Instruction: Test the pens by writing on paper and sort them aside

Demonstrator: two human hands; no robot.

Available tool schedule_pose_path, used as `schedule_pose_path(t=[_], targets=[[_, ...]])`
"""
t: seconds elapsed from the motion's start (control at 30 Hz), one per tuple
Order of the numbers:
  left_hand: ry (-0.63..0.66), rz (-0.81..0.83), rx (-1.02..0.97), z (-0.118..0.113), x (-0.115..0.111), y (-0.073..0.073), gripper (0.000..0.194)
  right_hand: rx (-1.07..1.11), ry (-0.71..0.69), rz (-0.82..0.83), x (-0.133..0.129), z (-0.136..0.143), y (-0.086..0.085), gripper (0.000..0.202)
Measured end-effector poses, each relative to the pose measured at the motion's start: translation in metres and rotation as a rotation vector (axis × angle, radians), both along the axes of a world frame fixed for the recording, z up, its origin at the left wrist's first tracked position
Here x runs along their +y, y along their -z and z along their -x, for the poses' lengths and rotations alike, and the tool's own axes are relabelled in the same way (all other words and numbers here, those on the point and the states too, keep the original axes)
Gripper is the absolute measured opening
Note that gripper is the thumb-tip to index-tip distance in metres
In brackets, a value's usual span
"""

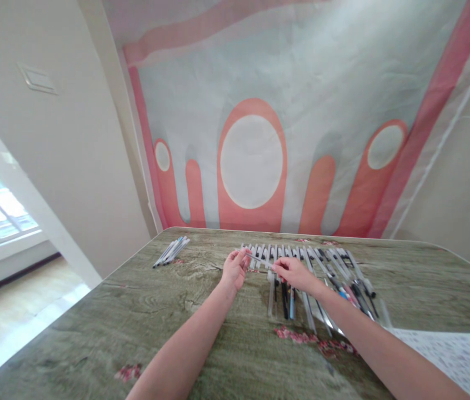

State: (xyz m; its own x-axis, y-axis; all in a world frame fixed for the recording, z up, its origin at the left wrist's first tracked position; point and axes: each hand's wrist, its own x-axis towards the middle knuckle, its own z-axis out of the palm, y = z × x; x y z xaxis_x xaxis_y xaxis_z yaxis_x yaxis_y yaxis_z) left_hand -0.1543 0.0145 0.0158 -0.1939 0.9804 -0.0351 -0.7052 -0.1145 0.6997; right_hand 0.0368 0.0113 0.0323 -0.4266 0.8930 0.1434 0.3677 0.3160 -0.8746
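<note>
My left hand point(236, 269) and my right hand point(292, 273) are raised a little over the table, fingers pinched. Between them stretches a slim grey pen point(260, 259), gripped at its left end by the left fingertips and at its right end by the right ones. Whether it is a whole pen or just its inner part is too small to tell. Behind the hands runs a row of clear pen barrels point(306, 253), side by side. Dark and coloured pen parts point(285, 300) lie nearer, partly hidden by my right hand and forearm.
A small bundle of pens point(171, 251) lies at the table's far left. A white patterned sheet point(451, 355) covers the near right of the wood-grain table point(93, 339). More loose pens point(358, 294) are heaped on the right. A printed backdrop point(255, 219) hangs behind the far edge.
</note>
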Motion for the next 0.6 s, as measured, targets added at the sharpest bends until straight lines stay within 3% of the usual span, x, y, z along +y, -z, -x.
schedule_pose_path(t=[0.13, 0.3, 0.43, 0.5, 0.6], targets=[[-0.041, 0.022, -0.042, 0.008, 0.004, -0.006, 0.013, 0.010, -0.015, 0.007, 0.000, -0.003, -0.007, 0.025], [-0.320, 0.094, -0.121, 0.042, 0.014, -0.014, 0.009, 0.036, -0.037, 0.048, -0.002, -0.014, -0.024, 0.023], [-0.460, 0.127, -0.144, 0.067, 0.020, -0.014, 0.007, 0.050, 0.003, 0.036, -0.002, -0.022, -0.037, 0.022], [-0.473, 0.149, -0.140, 0.070, 0.020, -0.012, 0.008, 0.039, 0.036, -0.011, -0.002, -0.023, -0.040, 0.023], [-0.360, 0.186, -0.102, 0.057, 0.020, -0.010, 0.007, 0.002, 0.095, -0.107, -0.002, -0.019, -0.037, 0.024]])
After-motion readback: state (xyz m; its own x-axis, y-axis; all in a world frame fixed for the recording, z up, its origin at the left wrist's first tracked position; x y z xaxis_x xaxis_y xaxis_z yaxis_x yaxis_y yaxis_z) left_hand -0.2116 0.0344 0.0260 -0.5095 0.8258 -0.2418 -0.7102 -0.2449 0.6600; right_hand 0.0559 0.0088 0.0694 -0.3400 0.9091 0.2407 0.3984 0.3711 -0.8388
